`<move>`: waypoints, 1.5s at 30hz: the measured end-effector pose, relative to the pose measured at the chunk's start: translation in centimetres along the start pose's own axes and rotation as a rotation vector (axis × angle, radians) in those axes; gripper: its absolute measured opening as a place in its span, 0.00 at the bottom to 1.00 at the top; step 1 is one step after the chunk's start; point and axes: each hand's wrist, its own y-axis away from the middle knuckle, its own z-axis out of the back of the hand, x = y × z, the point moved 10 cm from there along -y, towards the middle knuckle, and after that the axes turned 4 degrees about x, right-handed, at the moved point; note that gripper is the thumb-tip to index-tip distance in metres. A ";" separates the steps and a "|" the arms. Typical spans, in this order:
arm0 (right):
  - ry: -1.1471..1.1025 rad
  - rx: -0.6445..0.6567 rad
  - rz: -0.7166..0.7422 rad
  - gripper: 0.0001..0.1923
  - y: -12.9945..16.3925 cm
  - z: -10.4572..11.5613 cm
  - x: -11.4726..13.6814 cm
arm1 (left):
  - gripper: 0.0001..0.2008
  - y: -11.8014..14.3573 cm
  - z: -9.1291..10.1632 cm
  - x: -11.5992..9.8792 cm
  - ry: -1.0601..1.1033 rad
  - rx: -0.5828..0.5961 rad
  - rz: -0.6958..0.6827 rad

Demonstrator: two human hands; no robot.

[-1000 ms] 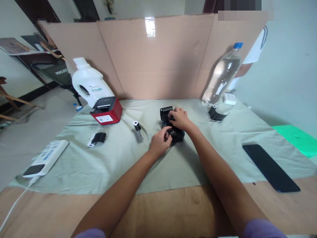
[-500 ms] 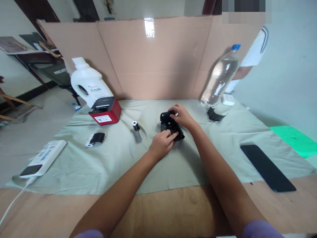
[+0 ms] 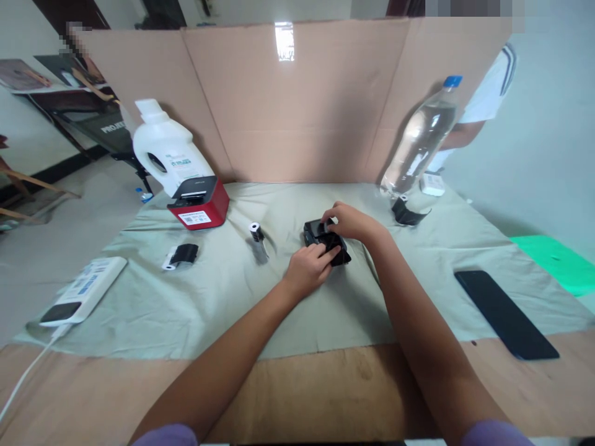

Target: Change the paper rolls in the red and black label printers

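A small black device with a hinged lid (image 3: 313, 231) lies on the green cloth in front of me. Its lid is down or almost down; a black strip sticks out at the near right end. My left hand (image 3: 307, 267) holds the near side, its index finger stretched across the black strip. My right hand (image 3: 352, 221) comes over the far right side, with bent fingertips pressed on the lid. The fingers hide part of the device's top. Left of it a small black-and-white paper roll (image 3: 256, 231) stands on end, with its loose tail on the cloth.
A red-and-black box-shaped machine (image 3: 201, 202) and a white jug (image 3: 170, 148) stand back left. Another roll (image 3: 183, 255) and a white power strip (image 3: 86, 291) lie left. Right are a clear bottle (image 3: 421, 145), a black roll (image 3: 409, 214) and a phone (image 3: 506, 314). Cardboard (image 3: 297, 105) closes the back.
The device's lid, raised before, has swung down under my right hand. My left hand stays at the near side. The view has shifted slightly.
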 end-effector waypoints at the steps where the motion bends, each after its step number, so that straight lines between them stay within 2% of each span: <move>1: -0.015 -0.011 -0.027 0.14 -0.2 0.0 -0.4 | 0.22 0.0 0.0 0.1 0.015 0.005 0.006; 5: -0.160 0.005 -0.164 0.21 -0.9 -1.0 -2.9 | 0.26 0.1 0.3 0.8 0.091 0.008 0.075; 9: -0.377 0.040 -0.251 0.26 -1.2 -2.3 -5.2 | 0.37 0.4 0.9 3.4 0.164 0.008 0.334; 11: -0.441 0.073 -0.296 0.28 -1.2 -3.0 -6.0 | 0.41 0.7 0.6 4.7 0.187 0.055 0.454; 13: -0.458 0.117 -0.357 0.31 -0.9 -3.7 -6.6 | 0.43 0.8 0.0 5.2 0.192 0.122 0.506; 17: -0.456 0.156 -0.432 0.35 0.1 -4.4 -6.4 | 0.51 0.7 -0.7 5.2 0.120 0.199 0.481; 20: -0.489 0.124 -0.447 0.34 0.9 -4.5 -5.9 | 0.52 0.7 -1.0 5.3 0.097 0.211 0.479; 25: -0.536 0.067 -0.407 0.25 1.3 -4.8 -5.0 | 0.49 0.6 -1.2 5.6 0.178 0.145 0.464; 29: -0.566 -0.031 -0.376 0.24 1.2 -3.9 -5.0 | 0.48 -0.3 -1.6 6.1 0.269 0.083 0.394; 32: -0.582 -0.158 -0.267 0.23 1.0 -1.9 -5.5 | 0.49 -2.6 -2.1 6.6 0.329 0.042 0.325; 35: -0.518 -0.329 -0.198 0.22 1.7 1.1 -7.6 | 0.49 -7.0 -2.8 6.3 0.365 0.009 0.241; 38: -0.461 -0.472 -0.229 0.23 3.0 3.8 -11.5 | 0.49 -12.4 -4.5 5.2 0.405 0.020 0.171; 41: -0.452 -0.584 -0.312 0.24 4.4 5.6 -15.5 | 0.49 -17.3 -7.0 4.1 0.465 0.040 0.102; 45: -0.431 -0.649 -0.373 0.24 5.1 5.8 -18.3 | 0.49 -20.6 -10.1 3.6 0.499 0.048 0.027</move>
